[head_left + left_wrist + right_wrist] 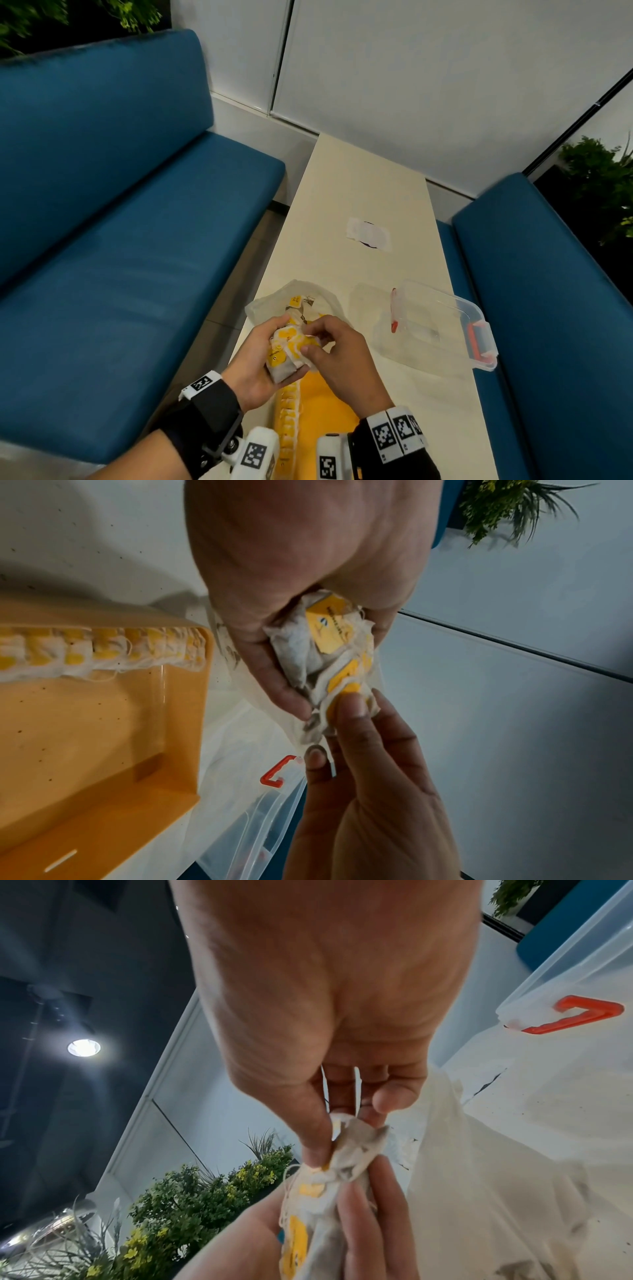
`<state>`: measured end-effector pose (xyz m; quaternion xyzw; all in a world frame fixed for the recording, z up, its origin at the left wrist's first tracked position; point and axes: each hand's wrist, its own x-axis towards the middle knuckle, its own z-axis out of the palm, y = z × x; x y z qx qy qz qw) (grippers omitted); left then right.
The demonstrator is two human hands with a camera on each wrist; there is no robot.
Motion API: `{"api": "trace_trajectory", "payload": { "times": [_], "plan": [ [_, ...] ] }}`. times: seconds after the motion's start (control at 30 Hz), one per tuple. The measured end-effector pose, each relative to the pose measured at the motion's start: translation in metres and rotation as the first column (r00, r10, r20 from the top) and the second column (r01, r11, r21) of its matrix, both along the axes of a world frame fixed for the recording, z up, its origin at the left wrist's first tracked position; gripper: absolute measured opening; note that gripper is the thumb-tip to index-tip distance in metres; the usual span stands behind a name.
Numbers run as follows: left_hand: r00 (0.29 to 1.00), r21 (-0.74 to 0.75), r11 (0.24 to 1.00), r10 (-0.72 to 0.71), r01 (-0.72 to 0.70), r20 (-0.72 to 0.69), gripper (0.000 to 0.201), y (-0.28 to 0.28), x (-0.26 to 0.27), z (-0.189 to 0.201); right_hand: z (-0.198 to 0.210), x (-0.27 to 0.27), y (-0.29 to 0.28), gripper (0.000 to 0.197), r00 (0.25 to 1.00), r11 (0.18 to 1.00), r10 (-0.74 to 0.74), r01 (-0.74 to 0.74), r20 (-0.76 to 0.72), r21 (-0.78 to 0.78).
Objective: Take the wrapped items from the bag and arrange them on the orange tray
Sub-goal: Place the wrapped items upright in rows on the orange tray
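My left hand [260, 356] grips a small bundle of white tea bags with yellow tags [284, 353] above the near end of the table. My right hand [329, 346] pinches the top tea bag of that bundle [346, 693] between thumb and fingertips; the same pinch shows in the right wrist view [342, 1139]. The translucent plastic bag [315, 301] lies just beyond the hands with more tagged tea bags inside. Under my wrists sits the orange tray [329, 404], with a row of tea bags [103, 647] lined along its left wall.
An open clear plastic box with red latches [445, 322] lies on the cream table [370, 192] to the right of the bag. A white paper patch [368, 234] is farther along. Blue benches [102, 240] flank the table on both sides.
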<state>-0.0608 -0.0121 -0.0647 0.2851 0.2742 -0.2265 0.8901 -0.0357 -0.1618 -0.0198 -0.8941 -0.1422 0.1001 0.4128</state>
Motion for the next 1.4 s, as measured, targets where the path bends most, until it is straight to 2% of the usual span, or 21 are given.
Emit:
{"api": "trace_trajectory", "payload": {
  "times": [0.17, 0.33, 0.57, 0.83, 0.97, 1.1, 1.4],
  "plan": [
    [0.997, 0.011, 0.998, -0.064, 0.064, 0.037, 0.045, 0.001, -0.003, 0.003, 0.006, 0.003, -0.005, 0.027, 0.999, 1.000, 0.016, -0.016, -0.040, 0.002],
    [0.988, 0.044, 0.992, -0.120, 0.116, 0.096, 0.036, -0.002, -0.005, 0.009, 0.004, 0.005, -0.007, 0.025, 0.999, 1.000, -0.010, 0.009, -0.052, -0.014],
    [0.993, 0.043, 0.995, -0.089, 0.086, 0.077, 0.053, 0.002, -0.006, 0.002, 0.013, 0.005, -0.015, 0.022, 0.999, 0.999, -0.038, 0.038, -0.036, -0.009],
    [0.996, 0.022, 0.998, -0.060, 0.058, 0.064, 0.043, 0.023, -0.017, -0.003, 0.013, -0.005, -0.036, 0.014, 0.999, 0.999, -0.032, 0.031, -0.016, -0.035],
    [0.995, 0.041, 0.997, -0.061, 0.058, 0.084, 0.018, 0.035, -0.027, -0.009, 0.000, -0.015, -0.051, 0.012, 0.992, 0.994, -0.073, 0.063, -0.099, -0.092],
    [0.991, 0.073, 0.990, -0.121, 0.117, 0.056, 0.027, 0.037, -0.042, -0.021, -0.023, -0.028, -0.064, 0.013, 0.967, 0.985, -0.056, 0.013, -0.249, -0.173],
    [0.968, 0.135, 0.961, -0.249, 0.242, 0.039, 0.032, 0.024, -0.059, -0.040, -0.065, -0.062, -0.058, 0.015, 0.845, 0.994, -0.031, -0.028, -0.534, -0.102]
  ]
}}
